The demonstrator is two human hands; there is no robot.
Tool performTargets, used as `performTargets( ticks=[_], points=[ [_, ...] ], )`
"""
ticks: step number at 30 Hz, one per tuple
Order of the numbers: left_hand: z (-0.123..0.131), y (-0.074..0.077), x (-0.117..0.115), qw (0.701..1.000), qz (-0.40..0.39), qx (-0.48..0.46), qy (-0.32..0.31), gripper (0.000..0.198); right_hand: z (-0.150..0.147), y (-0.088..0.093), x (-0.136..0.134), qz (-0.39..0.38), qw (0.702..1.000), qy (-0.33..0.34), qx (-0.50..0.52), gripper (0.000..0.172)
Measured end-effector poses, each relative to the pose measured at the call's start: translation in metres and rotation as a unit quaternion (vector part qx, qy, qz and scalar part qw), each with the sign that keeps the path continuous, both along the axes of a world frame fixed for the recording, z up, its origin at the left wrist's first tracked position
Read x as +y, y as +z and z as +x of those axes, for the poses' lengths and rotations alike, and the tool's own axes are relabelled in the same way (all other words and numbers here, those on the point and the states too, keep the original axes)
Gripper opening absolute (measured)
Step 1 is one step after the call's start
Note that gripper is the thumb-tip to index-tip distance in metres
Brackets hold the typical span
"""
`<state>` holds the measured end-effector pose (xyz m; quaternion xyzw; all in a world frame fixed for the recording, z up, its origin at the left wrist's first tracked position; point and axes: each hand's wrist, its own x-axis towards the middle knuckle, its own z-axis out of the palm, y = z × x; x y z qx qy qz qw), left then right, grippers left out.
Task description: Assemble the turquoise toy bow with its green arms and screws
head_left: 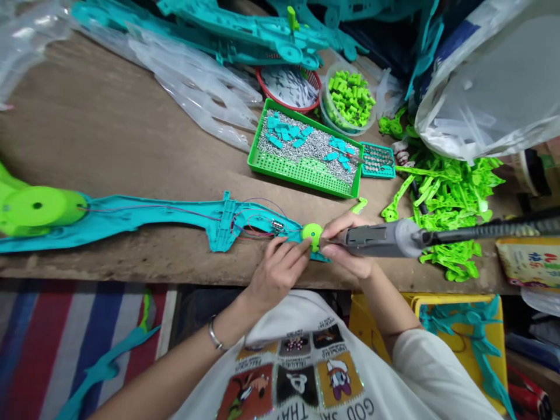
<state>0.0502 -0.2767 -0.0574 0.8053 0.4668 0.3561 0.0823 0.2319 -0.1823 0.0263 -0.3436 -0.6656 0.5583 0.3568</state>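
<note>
A long teal plastic toy shell (175,217) lies along the wooden bench's front edge, with red and blue wires inside it and a big lime-green drum (39,209) at its left end. My left hand (280,267) pinches a small round lime-green part (311,234) against the shell's right end. My right hand (347,248) grips a grey electric screwdriver (385,238), held level, its tip touching that green part. A black cable runs off to the right from the tool.
Behind the hands stands a green tray (301,172) of small screws and teal bits, a smaller teal tray (377,160), a tub of green pieces (349,98) and a red basket (286,87). A heap of green parts (446,198) lies right. Teal shells and clear bags fill the back.
</note>
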Motion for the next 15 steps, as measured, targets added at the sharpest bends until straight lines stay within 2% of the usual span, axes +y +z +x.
performTargets(
  ticks=[4, 7, 9, 11, 15],
  points=[
    [0.001, -0.001, 0.001, 0.999, -0.013, 0.031, 0.001, 0.023, -0.007, 0.025, 0.025, 0.034, 0.996, -0.019, 0.079, 0.04],
    [0.004, 0.001, 0.004, 0.999, 0.004, 0.036, 0.032, 0.02, -0.015, 0.034, 0.054, 0.07, 0.987, -0.122, 0.075, 0.033],
    [0.006, 0.005, 0.008, 0.999, 0.018, 0.021, 0.042, 0.021, -0.022, 0.031, 0.073, 0.097, 0.972, -0.203, 0.063, 0.026],
    [0.009, 0.008, 0.011, 0.999, 0.015, 0.016, 0.041, 0.028, -0.029, 0.022, 0.09, 0.121, 0.956, -0.256, 0.072, 0.024],
    [0.012, 0.01, 0.014, 0.998, -0.008, 0.046, 0.051, 0.042, -0.043, -0.002, 0.114, 0.141, 0.939, -0.285, 0.127, 0.024]
  ],
)
